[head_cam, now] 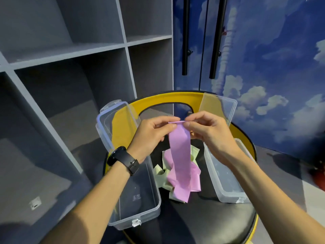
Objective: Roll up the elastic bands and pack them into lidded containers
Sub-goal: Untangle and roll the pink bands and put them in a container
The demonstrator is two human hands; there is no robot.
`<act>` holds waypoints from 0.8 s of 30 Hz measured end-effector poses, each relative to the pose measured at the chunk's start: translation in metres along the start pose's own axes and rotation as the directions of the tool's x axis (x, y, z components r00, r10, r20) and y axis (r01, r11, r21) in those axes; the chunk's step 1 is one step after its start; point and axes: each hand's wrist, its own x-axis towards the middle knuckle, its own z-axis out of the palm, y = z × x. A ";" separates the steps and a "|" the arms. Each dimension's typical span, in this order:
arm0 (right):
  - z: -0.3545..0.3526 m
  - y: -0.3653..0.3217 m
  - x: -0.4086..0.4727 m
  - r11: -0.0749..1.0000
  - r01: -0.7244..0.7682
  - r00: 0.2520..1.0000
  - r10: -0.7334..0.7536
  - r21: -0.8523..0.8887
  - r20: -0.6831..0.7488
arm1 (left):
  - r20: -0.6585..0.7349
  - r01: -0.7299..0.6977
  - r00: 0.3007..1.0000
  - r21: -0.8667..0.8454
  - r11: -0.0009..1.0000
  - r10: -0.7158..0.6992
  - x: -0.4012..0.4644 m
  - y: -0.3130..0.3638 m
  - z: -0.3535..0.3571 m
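Gray shelves [70,67] and a blue sky wall [272,67] stand behind a black chair [211,221]. Two clear boxes [140,199] sit open on it. Both hands, left [149,136] and right [209,132], pinch the top of a pink band [180,152] with their fingers [173,125]. It hangs down onto a pile of bands [161,175] between the boxes.

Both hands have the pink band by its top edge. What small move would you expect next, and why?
Probably turning the top edge over to start the roll: the left hand and right hand pinch the pink band flat at its end, the rest hanging unrolled, both containers open.
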 end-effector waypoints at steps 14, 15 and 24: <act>-0.006 0.042 0.017 0.998 -0.059 0.998 0.058 -0.037 -0.030 | -0.099 0.042 0.994 -0.101 0.994 -0.052 0.005 -0.045 0.014; -0.006 0.043 0.017 0.997 -0.062 0.998 0.061 -0.041 -0.026 | -0.104 0.042 0.993 -0.092 0.995 -0.051 0.005 -0.046 0.014; -0.010 0.046 0.002 0.998 -0.059 0.998 0.059 -0.029 0.016 | -0.033 0.054 0.998 -0.149 0.987 -0.060 -0.005 -0.049 0.024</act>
